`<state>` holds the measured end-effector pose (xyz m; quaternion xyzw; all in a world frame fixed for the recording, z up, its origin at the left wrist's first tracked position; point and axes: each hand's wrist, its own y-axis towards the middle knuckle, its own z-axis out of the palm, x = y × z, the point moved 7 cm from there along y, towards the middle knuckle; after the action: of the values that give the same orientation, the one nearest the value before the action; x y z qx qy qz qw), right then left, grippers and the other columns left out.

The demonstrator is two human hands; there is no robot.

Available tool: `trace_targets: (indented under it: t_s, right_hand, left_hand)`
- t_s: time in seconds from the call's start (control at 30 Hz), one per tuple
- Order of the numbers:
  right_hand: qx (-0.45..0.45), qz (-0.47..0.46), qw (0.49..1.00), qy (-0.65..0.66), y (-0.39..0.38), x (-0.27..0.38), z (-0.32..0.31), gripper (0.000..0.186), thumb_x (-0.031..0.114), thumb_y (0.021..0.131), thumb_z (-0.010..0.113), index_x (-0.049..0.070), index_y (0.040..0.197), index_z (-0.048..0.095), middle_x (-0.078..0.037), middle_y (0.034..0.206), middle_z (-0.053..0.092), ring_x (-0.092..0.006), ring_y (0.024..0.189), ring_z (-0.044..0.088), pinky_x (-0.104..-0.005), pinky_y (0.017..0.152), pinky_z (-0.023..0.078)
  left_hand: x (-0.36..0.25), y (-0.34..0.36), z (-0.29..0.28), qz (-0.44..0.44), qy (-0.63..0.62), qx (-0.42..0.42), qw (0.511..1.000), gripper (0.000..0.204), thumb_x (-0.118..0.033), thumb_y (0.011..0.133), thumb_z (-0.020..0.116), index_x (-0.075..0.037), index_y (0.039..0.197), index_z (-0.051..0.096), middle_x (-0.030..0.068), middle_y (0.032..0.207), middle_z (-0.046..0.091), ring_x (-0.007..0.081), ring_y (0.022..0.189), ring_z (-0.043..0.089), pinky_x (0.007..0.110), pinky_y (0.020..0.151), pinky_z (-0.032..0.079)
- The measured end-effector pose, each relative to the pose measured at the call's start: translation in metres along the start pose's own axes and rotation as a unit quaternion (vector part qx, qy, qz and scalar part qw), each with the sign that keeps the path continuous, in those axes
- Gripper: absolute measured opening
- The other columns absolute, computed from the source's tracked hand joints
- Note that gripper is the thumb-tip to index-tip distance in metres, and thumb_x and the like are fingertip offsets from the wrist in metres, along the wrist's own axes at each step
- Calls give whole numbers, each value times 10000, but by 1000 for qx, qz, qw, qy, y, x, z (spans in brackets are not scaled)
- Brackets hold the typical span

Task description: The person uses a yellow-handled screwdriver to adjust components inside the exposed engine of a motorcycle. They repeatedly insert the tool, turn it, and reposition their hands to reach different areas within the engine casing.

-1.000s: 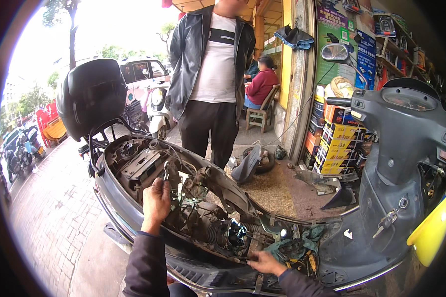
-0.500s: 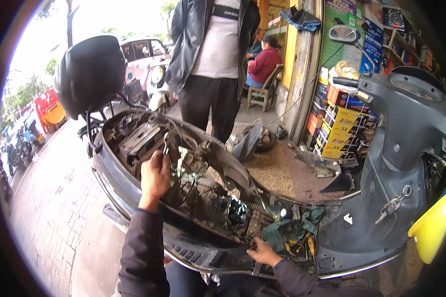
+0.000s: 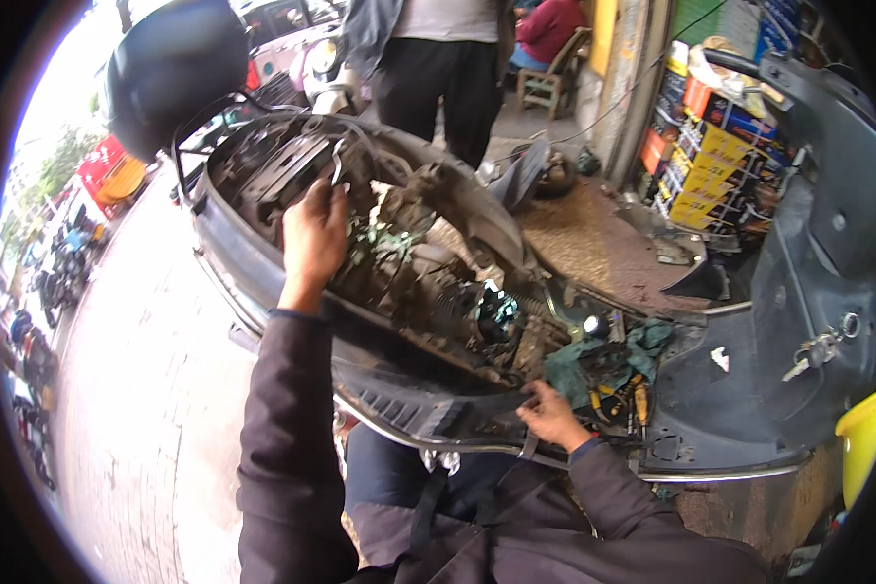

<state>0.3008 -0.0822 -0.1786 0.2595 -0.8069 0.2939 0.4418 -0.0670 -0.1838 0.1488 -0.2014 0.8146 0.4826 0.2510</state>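
A dark scooter (image 3: 409, 384) stands across in front of me with its seat area opened, baring dirty mechanical parts and the engine (image 3: 487, 311). My left hand (image 3: 313, 229) is closed over the open bay, and a slim shiny metal tool (image 3: 338, 161), which looks like a wrench, sticks up from its fingers. The tool's lower part is hidden in the hand. At the near edge of the body, beside the engine, my right hand (image 3: 553, 419) has its thumb and fingers pinched together; what they hold is too small to tell. A green rag (image 3: 572, 370) and yellow-handled screwdrivers (image 3: 640, 401) lie on the footboard right of it.
A black backrest (image 3: 175, 78) rises at the rear left. Keys (image 3: 816, 352) hang at the scooter's front panel. Past the scooter stand a person in dark trousers (image 3: 438, 88) and stacked boxes (image 3: 706, 170). A yellow container (image 3: 864, 438) is at the right edge.
The view has tilted downward, so the scooter and both hands sit higher in the picture. Both hands keep nearly the same places on the scooter, the left still with the metal tool.
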Motion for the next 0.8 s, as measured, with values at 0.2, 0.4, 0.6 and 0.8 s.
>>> trace_targets:
  t_s: [0.2, 0.4, 0.6, 0.8]
  right_hand:
    - [-48, -64, 996, -46, -1, 34, -24, 277, 88, 865, 696, -20, 1092, 580, -77, 873, 651, -136, 769, 634, -303, 673, 526]
    - [-119, -172, 978, 16, 10, 118, -49, 246, 140, 826, 714, 8, 1019, 639, -153, 856, 695, -240, 777, 696, -360, 705, 540]
    - [-125, -343, 931, -29, 30, 237, -52, 191, 153, 844, 692, 3, 943, 626, -104, 833, 674, -179, 771, 640, -339, 707, 516]
    - [-84, -359, 929, 28, 82, 329, 5, 420, 227, 869, 685, -6, 1196, 564, -265, 1109, 652, -379, 1048, 652, -417, 904, 530]
  left_hand:
    - [4, 0, 5, 11, -1, 24, 1000, 236, -217, 975, 592, 9, 923, 634, 173, 683, 623, 205, 559, 559, 354, 572, 462]
    - [1, -1, 14, 29, 18, 92, 995, 242, -214, 962, 600, 19, 1001, 650, 224, 783, 652, 292, 722, 671, 389, 676, 493]
    - [10, 2, 13, 18, -64, 85, 994, 276, -247, 969, 611, 22, 1008, 655, 139, 782, 670, 183, 694, 601, 321, 678, 485]
    - [9, 1, 16, -18, -191, 138, 972, 276, -237, 991, 599, 27, 1033, 671, -46, 819, 621, 26, 740, 497, 201, 646, 401]
